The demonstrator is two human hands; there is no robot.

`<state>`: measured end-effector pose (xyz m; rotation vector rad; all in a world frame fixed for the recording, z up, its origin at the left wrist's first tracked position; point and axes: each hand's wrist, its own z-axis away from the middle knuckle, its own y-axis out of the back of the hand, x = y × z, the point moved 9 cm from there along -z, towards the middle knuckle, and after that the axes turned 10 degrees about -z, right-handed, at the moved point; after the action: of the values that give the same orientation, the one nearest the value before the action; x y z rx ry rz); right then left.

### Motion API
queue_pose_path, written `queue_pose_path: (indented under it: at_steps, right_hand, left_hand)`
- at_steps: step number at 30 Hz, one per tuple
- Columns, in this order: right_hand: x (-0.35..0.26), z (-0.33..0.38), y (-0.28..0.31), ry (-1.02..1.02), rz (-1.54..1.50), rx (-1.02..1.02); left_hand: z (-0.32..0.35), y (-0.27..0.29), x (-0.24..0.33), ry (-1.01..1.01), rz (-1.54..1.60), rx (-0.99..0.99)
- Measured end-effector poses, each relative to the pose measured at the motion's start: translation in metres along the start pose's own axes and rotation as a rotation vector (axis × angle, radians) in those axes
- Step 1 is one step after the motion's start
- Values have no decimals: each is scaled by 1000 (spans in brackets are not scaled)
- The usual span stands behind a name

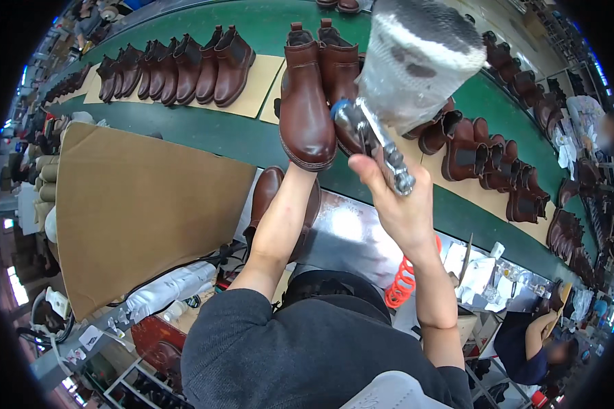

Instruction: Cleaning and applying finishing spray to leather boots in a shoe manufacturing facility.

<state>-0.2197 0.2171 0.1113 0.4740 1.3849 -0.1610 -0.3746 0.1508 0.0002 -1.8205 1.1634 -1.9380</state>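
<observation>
The left hand point(300, 170) is mostly hidden behind a brown ankle boot point(305, 102), which it holds up by the sole or heel over the green conveyor belt point(239, 136), near its front edge. The right hand point(396, 198) is clenched around the metal handle of a buffing tool point(402, 75) whose fuzzy drum sits just beside the boot. The boot looks stiff-soled, moderately heavy, with smooth, scuffable leather; the heel and sole seem the safest hold.
</observation>
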Motion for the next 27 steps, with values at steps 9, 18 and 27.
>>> queue_pose_path:
  at_steps: [9, 18, 27]
  right_hand:
    - [10, 29, 50, 79, 16, 217]
    - [4, 24, 45, 147, -52, 169]
    - [-15, 25, 17, 79, -25, -37]
  left_hand:
    - [1, -10, 0, 20, 26, -36]
    - [-17, 31, -33, 67, -47, 56]
    - [-8, 42, -21, 39, -62, 109]
